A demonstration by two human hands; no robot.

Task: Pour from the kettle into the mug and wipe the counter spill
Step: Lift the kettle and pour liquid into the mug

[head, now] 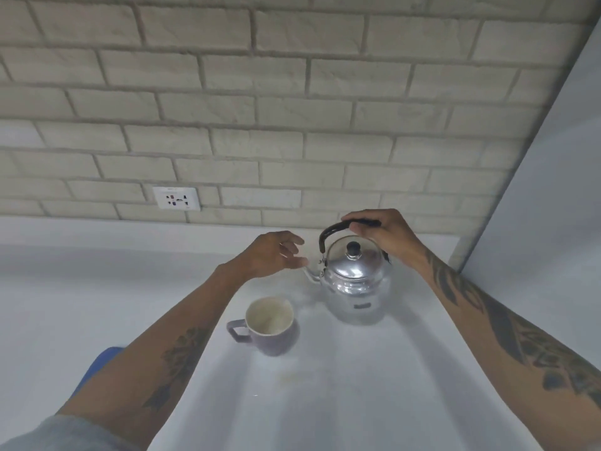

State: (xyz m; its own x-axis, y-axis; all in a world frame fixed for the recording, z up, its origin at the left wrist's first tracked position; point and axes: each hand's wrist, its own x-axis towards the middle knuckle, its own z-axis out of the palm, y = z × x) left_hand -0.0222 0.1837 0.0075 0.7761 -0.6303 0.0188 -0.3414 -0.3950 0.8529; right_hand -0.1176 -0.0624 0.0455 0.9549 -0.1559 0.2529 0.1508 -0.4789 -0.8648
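Observation:
A shiny metal kettle (354, 281) with a black knob and a black arched handle stands on the white counter (341, 402), spout pointing left. My right hand (382, 234) is closed around the top of the handle. My left hand (273, 253) hovers just left of the spout with fingers loosely apart, holding nothing. A lilac mug (270, 323) with a pale inside stands upright in front of the kettle, to its left, handle pointing left. A faint yellowish smear (292, 379) shows on the counter in front of the mug.
A brick-pattern wall (260, 109) rises behind the counter, with a white socket plate (176, 198) low on it. A plain pale panel (559, 190) closes the right side. Something blue (97, 366) peeks out under my left forearm.

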